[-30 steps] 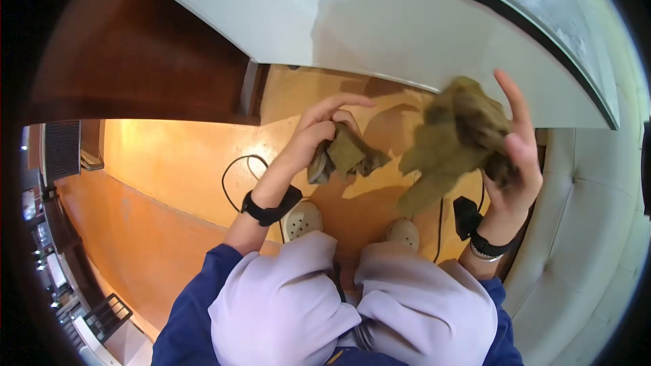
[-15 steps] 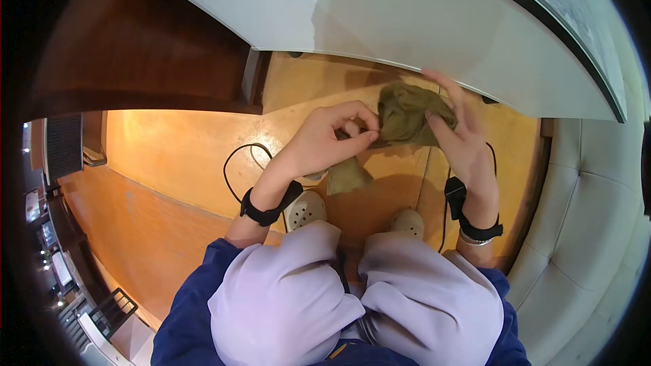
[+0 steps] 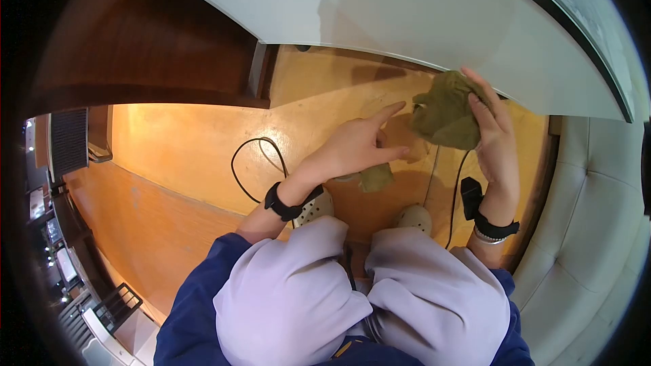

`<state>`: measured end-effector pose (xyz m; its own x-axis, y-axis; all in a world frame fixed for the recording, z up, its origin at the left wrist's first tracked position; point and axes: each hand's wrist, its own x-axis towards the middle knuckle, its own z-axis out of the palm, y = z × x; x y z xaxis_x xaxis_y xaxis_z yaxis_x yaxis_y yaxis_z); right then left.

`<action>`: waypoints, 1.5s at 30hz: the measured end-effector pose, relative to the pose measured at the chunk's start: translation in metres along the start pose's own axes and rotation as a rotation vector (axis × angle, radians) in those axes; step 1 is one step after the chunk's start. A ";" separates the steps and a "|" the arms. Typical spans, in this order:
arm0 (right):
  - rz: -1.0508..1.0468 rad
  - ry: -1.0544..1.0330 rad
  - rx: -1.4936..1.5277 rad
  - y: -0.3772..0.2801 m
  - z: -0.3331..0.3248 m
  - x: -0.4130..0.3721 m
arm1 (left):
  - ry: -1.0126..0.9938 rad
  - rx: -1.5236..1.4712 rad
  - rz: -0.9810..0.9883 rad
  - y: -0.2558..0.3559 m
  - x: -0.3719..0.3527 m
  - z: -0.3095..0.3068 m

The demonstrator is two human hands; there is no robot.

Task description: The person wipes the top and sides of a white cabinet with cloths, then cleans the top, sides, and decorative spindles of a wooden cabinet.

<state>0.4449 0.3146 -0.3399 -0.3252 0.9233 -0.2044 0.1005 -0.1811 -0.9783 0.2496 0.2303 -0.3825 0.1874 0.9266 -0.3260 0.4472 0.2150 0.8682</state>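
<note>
The orange-brown floor (image 3: 176,183) spreads beneath the person, with a white panel (image 3: 434,20) ahead and a padded seat (image 3: 576,217) on the right. Pale trousers (image 3: 291,291) cover the bent knees, and both hands are above the floor in front of them. The right hand (image 3: 494,122) grips the larger green cloth (image 3: 444,112), thumb on the near face and fingers behind, bunched up near the panel. The left hand (image 3: 356,146) has its thumb and forefinger spread apart, while its other fingers, curled and partly hidden, seem to hold the smaller green cloth (image 3: 377,177), which hangs below the palm. Half a second ago the hands met over the larger cloth; now they have parted, and that cloth appears to be in the right hand alone. A thin black cable (image 3: 232,163) loops beside the left wrist.
</note>
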 end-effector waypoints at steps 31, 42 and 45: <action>0.005 -0.096 -0.094 0.021 -0.018 0.012 | 0.273 -0.061 -0.015 -0.024 0.004 -0.023; -0.057 0.009 -0.338 0.075 -0.018 0.023 | 0.129 -0.436 0.035 -0.001 -0.005 -0.027; -0.112 0.049 -0.237 0.074 -0.012 0.022 | 0.073 -0.544 0.071 0.006 -0.008 -0.031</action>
<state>0.4561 0.3255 -0.4161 -0.3018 0.9494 -0.0873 0.2860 0.0028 -0.9582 0.2233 0.2341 -0.3633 0.1307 0.9594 -0.2499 -0.0845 0.2619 0.9614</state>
